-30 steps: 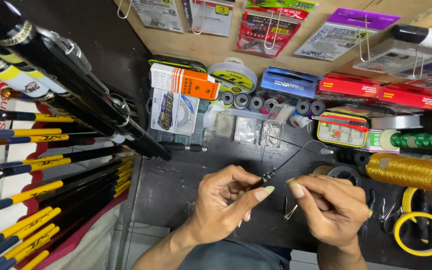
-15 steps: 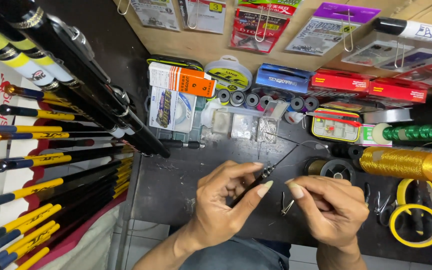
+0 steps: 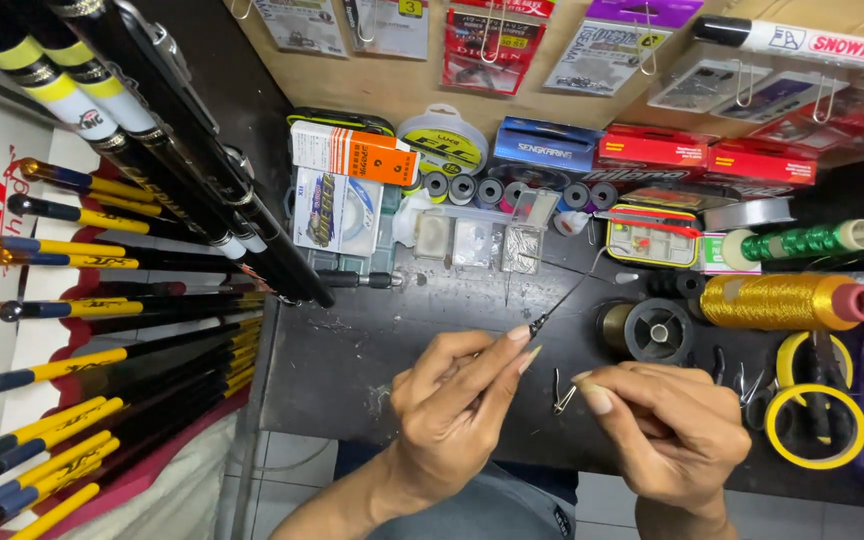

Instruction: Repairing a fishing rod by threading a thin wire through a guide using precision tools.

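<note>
Fingers of left hand (image 3: pixel 457 410) pinched together on thin dark wire-like tool (image 3: pixel 564 295), slanting up and away over dark workbench top (image 3: pixel 342 360). Right hand (image 3: pixel 667 425) curled nearly closed, thumb and forefinger pressed together just beside small silver metal clip (image 3: pixel 562 395); whether anything sits in that pinch, cannot tell. Clip lying on bench between both hands. Just beyond: black line spool (image 3: pixel 657 330), gold thread spool (image 3: pixel 787 300), green thread spool (image 3: pixel 807 242), yellow tape rings (image 3: pixel 812 425) at right. Boxes and small packets along back edge, hook packets hanging on wooden board (image 3: pixel 572 105). Black-and-yellow fishing rods (image 3: pixel 102 370) racked at left.
</note>
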